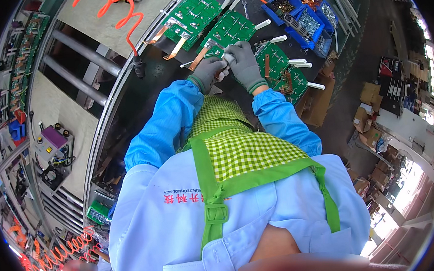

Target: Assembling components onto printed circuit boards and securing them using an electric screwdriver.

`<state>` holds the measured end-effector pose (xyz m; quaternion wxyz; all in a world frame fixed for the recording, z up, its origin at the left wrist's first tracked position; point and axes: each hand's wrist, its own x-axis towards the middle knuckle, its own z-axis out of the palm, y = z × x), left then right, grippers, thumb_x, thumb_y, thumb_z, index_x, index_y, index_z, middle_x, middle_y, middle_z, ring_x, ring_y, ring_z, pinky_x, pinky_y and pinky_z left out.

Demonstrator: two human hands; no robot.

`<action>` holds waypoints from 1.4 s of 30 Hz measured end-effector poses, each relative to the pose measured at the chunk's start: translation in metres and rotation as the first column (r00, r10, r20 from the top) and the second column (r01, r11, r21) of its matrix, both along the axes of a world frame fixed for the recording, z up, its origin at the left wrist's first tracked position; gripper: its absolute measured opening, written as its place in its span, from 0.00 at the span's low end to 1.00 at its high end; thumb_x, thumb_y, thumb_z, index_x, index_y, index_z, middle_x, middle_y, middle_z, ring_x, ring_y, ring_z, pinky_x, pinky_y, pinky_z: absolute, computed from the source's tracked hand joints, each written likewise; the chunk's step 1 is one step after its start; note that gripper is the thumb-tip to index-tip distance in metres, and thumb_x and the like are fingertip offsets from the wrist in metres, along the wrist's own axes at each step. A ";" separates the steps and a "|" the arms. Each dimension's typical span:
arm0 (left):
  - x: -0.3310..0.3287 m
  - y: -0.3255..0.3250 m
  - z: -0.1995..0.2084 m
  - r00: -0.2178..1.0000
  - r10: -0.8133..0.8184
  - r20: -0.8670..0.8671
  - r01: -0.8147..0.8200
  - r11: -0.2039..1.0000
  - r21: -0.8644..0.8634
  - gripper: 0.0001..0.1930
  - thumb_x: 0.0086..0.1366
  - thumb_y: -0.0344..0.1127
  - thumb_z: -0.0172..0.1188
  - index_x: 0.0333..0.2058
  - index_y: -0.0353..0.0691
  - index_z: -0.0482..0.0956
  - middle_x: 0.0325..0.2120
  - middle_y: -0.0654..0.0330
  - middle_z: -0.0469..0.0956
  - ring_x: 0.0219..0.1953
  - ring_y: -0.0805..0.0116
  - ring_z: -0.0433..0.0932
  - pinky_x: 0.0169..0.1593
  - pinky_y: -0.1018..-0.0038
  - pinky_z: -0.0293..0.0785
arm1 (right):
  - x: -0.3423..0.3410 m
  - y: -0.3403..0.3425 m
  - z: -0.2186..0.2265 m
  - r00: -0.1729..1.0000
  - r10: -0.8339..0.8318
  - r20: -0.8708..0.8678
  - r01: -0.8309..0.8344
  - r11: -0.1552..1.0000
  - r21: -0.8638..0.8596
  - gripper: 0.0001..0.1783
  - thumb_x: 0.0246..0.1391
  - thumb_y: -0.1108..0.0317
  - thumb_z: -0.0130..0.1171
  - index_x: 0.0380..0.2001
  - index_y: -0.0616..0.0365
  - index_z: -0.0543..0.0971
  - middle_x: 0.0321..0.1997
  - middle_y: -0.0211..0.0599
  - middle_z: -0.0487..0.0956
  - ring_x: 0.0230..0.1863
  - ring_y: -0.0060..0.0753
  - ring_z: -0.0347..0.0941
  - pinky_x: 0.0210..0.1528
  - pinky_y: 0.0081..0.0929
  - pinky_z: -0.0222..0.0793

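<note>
Grey-gloved, the left hand point(206, 74) and right hand point(245, 65) curled together by the near edge of the workbench point(163, 71), beside a green board point(228, 31), any pinched object impossible to tell.

worn are grey gloves point(245, 64), blue sleeves point(168, 118) and a green-checked apron point(253, 152).

Dark floor point(347, 91) and bright windows point(431, 60) right; grey rollers point(74, 80) left.
</note>
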<state>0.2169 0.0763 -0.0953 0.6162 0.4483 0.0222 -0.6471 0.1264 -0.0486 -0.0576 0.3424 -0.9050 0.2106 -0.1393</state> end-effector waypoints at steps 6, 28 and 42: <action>0.001 0.000 0.007 0.999 -0.034 0.033 0.033 0.999 0.040 0.09 0.62 0.34 0.52 0.37 0.34 0.72 0.29 0.59 0.74 0.24 0.78 0.73 0.23 0.86 0.70 | -0.005 -0.013 0.008 1.000 0.002 0.001 -0.002 0.981 0.195 0.10 0.48 0.67 0.57 0.34 0.58 0.77 0.35 0.42 0.72 0.38 0.41 0.71 0.41 0.32 0.68; 0.001 0.004 -0.001 0.998 -0.049 0.048 0.050 0.998 -0.024 0.10 0.61 0.33 0.54 0.37 0.33 0.72 0.30 0.58 0.74 0.26 0.77 0.73 0.27 0.85 0.71 | -0.013 -0.002 0.011 0.988 0.085 -0.130 -0.083 0.996 0.020 0.09 0.49 0.62 0.56 0.34 0.49 0.78 0.42 0.42 0.72 0.40 0.47 0.72 0.40 0.37 0.69; -0.008 0.001 -0.003 0.998 0.070 -0.004 -0.070 0.997 -0.030 0.08 0.60 0.29 0.53 0.36 0.32 0.72 0.27 0.56 0.75 0.23 0.74 0.73 0.24 0.82 0.69 | -0.011 0.003 -0.001 0.997 0.059 -0.039 -0.062 0.996 -0.070 0.08 0.47 0.66 0.58 0.30 0.56 0.76 0.39 0.44 0.71 0.38 0.48 0.72 0.38 0.38 0.69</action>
